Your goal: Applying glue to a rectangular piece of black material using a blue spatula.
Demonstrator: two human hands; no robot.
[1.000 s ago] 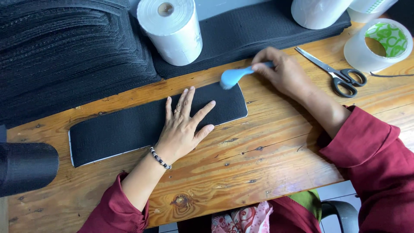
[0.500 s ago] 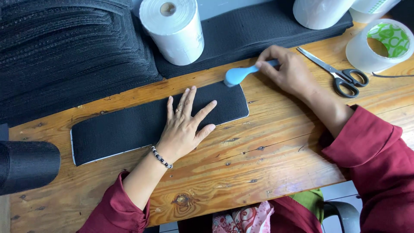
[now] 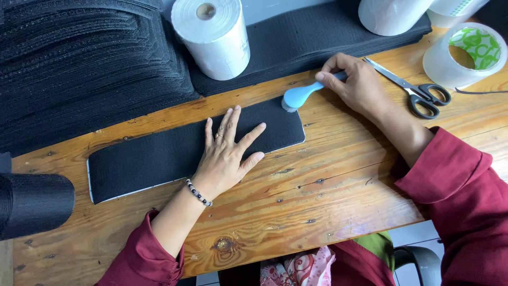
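The fingers of the right hand [image 3: 360, 85] were curled around the handle of a small light-blue brush [image 3: 302, 95], whose rounded head rested on the far right corner of a long black fabric strip [image 3: 153, 156]. The left hand [image 3: 227, 153] lay flat on that strip with its fingers spread wide and gripping nothing, pressing the cloth down near its right half; a beaded bracelet [image 3: 198, 193] circled the wrist, and both arms wore dark red sleeves [image 3: 455, 190]. The strip lay lengthwise on a wooden table [image 3: 317, 206], with a thin pale edge showing along its near side. Just right of the strip, beyond the right hand, a pair of scissors with black handles [image 3: 418, 90] lay on the wood, its blades closed. Farther right of the strip stood a wide roll of clear tape [image 3: 465, 55], its core lined with a green and white patterned label. Behind the strip, a white roll of paper labels with a brown cardboard core [image 3: 214, 37] stood upright on another layer of black fabric [image 3: 317, 39], and a second white roll [image 3: 391, 13] sat farther right, cut off by the frame. To the far left behind the strip rose a tall stack of black fabric pieces [image 3: 79, 63]. At the strip's near left end lay a dark roll of black material [image 3: 32, 204].
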